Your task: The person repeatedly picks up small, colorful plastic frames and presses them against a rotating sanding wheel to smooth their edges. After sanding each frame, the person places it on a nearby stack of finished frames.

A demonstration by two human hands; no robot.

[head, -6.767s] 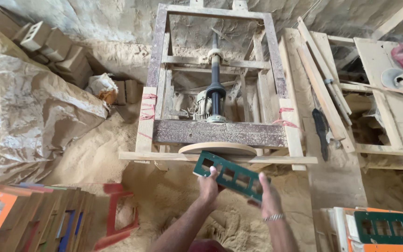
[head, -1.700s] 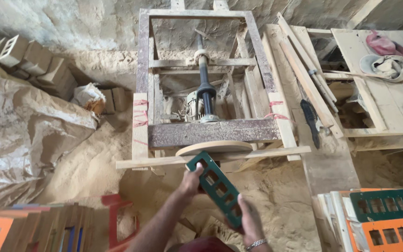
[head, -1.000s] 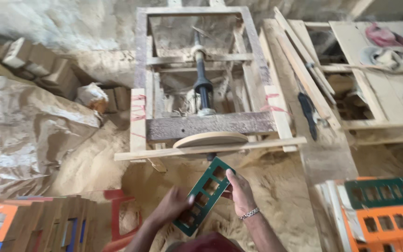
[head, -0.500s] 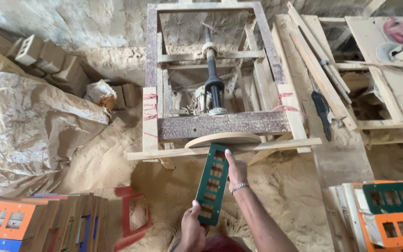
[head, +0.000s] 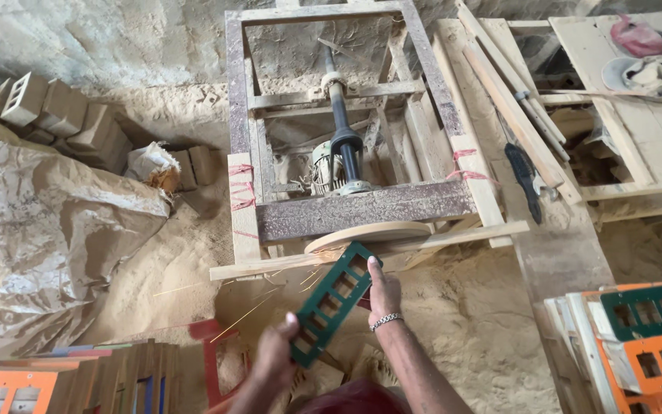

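2 hands clamped the green frame (head: 331, 302): left hand (head: 273, 356) at bottom end, right hand (head: 384, 291) fingers along its top edge, by the disc (head: 367, 234).

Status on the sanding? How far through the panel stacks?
Looks done: a green and an orange slotted panel lie stacked at right, though their edges are too far off to judge. In hand: the left hand and right hand press a green slotted panel against the wooden disc, sparks flying. Left: the coloured pieces stacked lower left appear untouched.

one head camera looks steeply down, close above the sanding frame (head: 346, 138).
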